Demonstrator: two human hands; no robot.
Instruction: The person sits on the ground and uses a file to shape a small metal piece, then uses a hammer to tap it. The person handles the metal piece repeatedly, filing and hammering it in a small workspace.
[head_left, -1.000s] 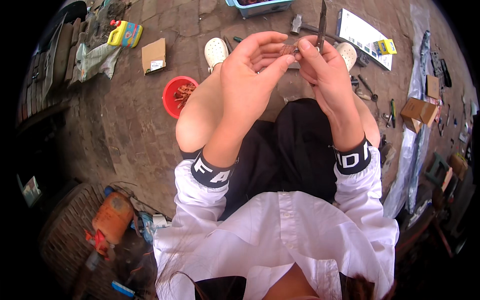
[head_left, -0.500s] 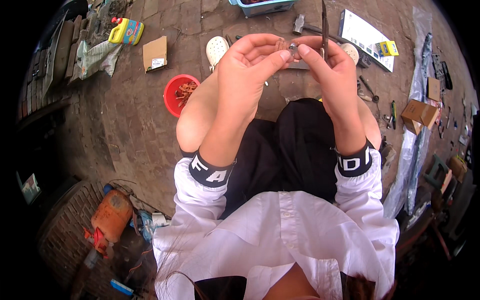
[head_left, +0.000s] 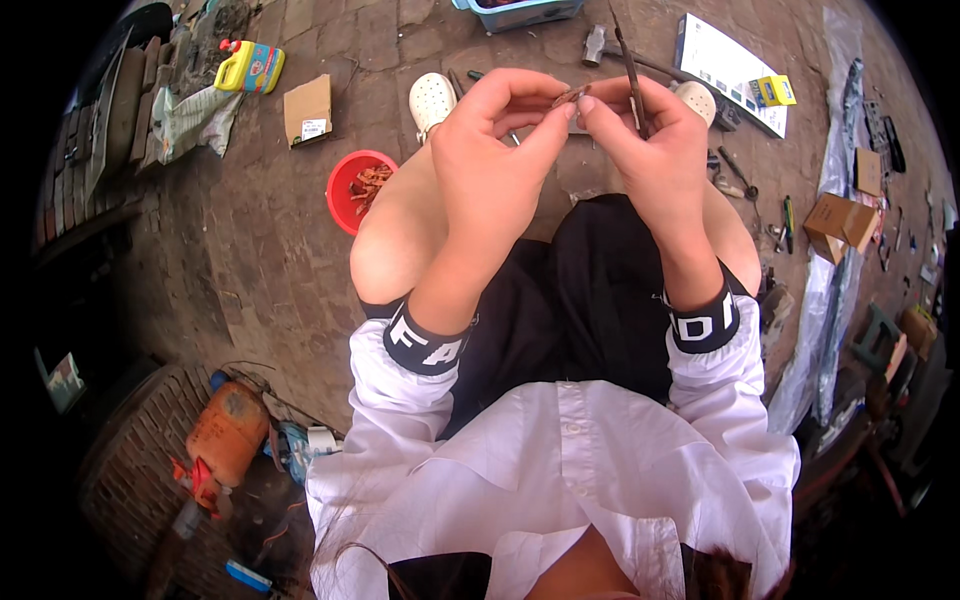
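My left hand pinches a small reddish-brown piece between thumb and fingers, at the top middle of the view. My right hand has its thumb tip at the same piece, while a long, thin, dark metal tool, possibly a blade, stands up from its curled fingers, leaning left. The piece is mostly hidden by my fingertips, so its shape is unclear. Both hands are raised above my knees and black shorts, between two white perforated shoes.
A red bowl of copper-coloured scraps sits by my left knee. Around me lie a blue tub, hammer, flat white box, yellow jug, cardboard boxes, several tools, plastic sheeting and a rusty orange cylinder.
The small piece has turned between my fingertips and is now more covered. My thumbs have drawn closer together, and the dark tool leans further left than before.
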